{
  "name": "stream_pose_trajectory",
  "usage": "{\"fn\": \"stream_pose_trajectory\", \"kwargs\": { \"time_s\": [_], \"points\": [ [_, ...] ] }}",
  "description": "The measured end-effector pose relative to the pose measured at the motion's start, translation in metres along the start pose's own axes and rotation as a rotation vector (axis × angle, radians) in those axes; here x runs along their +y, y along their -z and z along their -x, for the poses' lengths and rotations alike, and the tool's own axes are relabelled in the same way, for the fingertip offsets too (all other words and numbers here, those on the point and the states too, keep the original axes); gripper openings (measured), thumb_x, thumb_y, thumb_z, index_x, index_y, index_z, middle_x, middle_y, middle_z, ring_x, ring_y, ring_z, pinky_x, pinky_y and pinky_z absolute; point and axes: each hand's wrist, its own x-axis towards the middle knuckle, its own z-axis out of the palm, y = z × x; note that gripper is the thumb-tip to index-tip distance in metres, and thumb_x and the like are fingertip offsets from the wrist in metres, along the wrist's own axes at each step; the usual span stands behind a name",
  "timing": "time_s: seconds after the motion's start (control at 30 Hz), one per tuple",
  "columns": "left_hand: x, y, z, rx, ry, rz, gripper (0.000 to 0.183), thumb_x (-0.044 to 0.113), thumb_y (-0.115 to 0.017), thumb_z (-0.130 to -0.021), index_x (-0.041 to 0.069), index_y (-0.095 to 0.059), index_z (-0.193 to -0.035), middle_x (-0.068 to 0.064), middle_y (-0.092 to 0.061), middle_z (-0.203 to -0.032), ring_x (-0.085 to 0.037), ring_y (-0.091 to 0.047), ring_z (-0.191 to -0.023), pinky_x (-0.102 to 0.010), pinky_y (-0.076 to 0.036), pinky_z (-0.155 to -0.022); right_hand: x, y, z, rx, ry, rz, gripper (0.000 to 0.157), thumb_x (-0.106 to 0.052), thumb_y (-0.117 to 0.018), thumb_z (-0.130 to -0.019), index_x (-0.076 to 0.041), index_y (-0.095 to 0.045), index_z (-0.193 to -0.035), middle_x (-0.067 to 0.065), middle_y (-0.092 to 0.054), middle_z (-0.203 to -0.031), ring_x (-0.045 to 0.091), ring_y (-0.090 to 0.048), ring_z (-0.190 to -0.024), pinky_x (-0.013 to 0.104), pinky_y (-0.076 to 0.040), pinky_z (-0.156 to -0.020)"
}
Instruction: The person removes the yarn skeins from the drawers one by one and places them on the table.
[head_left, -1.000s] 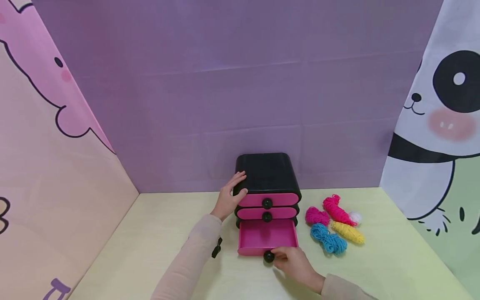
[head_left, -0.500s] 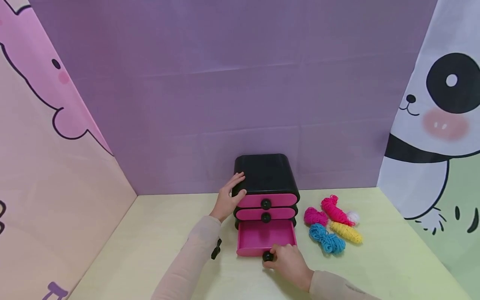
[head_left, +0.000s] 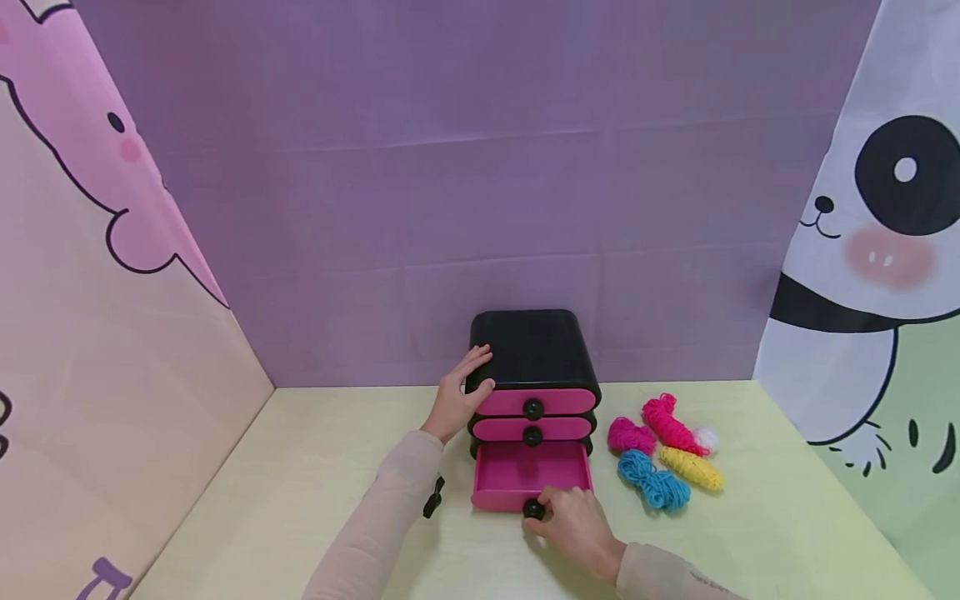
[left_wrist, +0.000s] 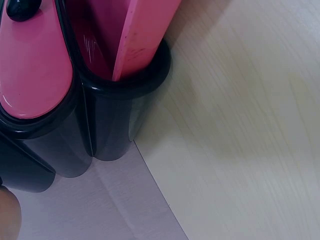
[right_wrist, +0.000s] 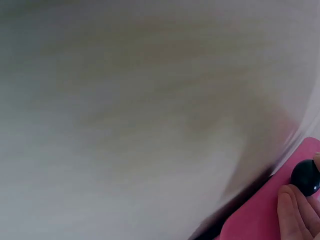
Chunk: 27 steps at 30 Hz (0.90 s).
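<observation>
A small black drawer cabinet (head_left: 528,346) with pink drawers stands at the back of the table. Its bottom drawer (head_left: 531,467) is pulled out, and nothing shows inside it. My left hand (head_left: 453,400) rests on the cabinet's upper left side, fingers lying straight over the top edge and thumb toward the front. With thumb and fingers my right hand (head_left: 577,532) pinches the round black knob (head_left: 533,509) of the pulled-out drawer. In the right wrist view the fingers (right_wrist: 295,212) sit against that knob. The upper drawer (head_left: 498,402) and middle drawer (head_left: 498,429) are pushed in.
Right of the cabinet lie a magenta yarn bundle (head_left: 630,435), a hot-pink one (head_left: 671,425), a blue one (head_left: 654,481), a yellow one (head_left: 692,468) and a small white ball (head_left: 706,439). A purple cloth wall (head_left: 420,208) rises behind the table (head_left: 300,475).
My right hand has moved from beside the knob to a pinch round it. The bottom drawer looks very slightly further in. My left hand has stayed in place.
</observation>
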Motion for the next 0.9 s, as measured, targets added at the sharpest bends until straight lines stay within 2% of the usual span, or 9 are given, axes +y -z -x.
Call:
{"fn": "stream_pose_trajectory", "kwargs": {
  "time_s": [0.13,0.27,0.53,0.63,0.77,0.9],
  "points": [
    [-0.019,-0.003,-0.005,0.016,0.005,-0.015,0.045,0.016,-0.057,-0.090,0.014,-0.049,-0.133,0.005,-0.038,-0.145,-0.011,-0.021,-0.140,-0.043,-0.018,-0.114,0.000,-0.001,0.001,0.007,-0.004,0.000,0.031,-0.037,-0.074,-0.071,-0.009,-0.069,-0.083,-0.004,-0.066,-0.067,0.006,-0.057,-0.059,0.024,-0.048,-0.055],
    [-0.023,-0.003,-0.005,0.023,-0.011,0.000,0.045,0.017,-0.057,-0.089,0.014,-0.049,-0.133,0.006,-0.038,-0.144,-0.010,-0.021,-0.139,-0.044,-0.018,-0.114,0.000,-0.003,0.001,0.028,0.004,-0.001,0.030,-0.038,-0.073,-0.073,-0.010,-0.068,-0.082,-0.003,-0.067,-0.068,0.006,-0.057,-0.058,0.022,-0.046,-0.054],
    [0.014,0.007,0.002,-0.026,0.033,0.012,0.047,0.013,-0.055,-0.090,0.003,-0.045,-0.135,-0.005,-0.035,-0.147,-0.016,-0.018,-0.141,-0.044,-0.016,-0.114,0.000,-0.004,0.000,0.074,0.019,-0.013,0.028,-0.036,-0.074,-0.072,-0.010,-0.067,-0.080,-0.002,-0.069,-0.071,0.006,-0.059,-0.060,0.023,-0.048,-0.056],
    [0.016,0.008,0.002,-0.025,0.023,0.011,0.046,0.011,-0.055,-0.090,0.001,-0.045,-0.134,-0.009,-0.035,-0.147,-0.020,-0.019,-0.141,-0.045,-0.017,-0.114,0.000,-0.005,-0.002,0.066,0.008,-0.024,0.028,-0.036,-0.074,-0.072,-0.010,-0.068,-0.080,-0.001,-0.069,-0.072,0.007,-0.060,-0.061,0.025,-0.050,-0.058],
    [0.015,0.007,0.003,-0.011,0.004,0.004,0.046,0.011,-0.055,-0.089,0.000,-0.046,-0.132,-0.012,-0.036,-0.145,-0.025,-0.021,-0.140,-0.049,-0.019,-0.112,0.002,-0.004,-0.009,0.049,-0.059,-0.056,0.030,-0.035,-0.075,-0.072,-0.008,-0.069,-0.085,0.002,-0.071,-0.080,0.013,-0.064,-0.070,0.033,-0.054,-0.066],
    [0.001,0.002,0.000,0.000,0.008,-0.006,0.045,0.013,-0.056,-0.089,0.004,-0.048,-0.132,-0.008,-0.037,-0.145,-0.023,-0.022,-0.140,-0.050,-0.019,-0.112,0.007,-0.006,-0.015,0.073,-0.097,-0.069,0.031,-0.033,-0.076,-0.072,-0.007,-0.070,-0.088,0.005,-0.071,-0.084,0.019,-0.065,-0.076,0.037,-0.054,-0.070]
  ]
}}
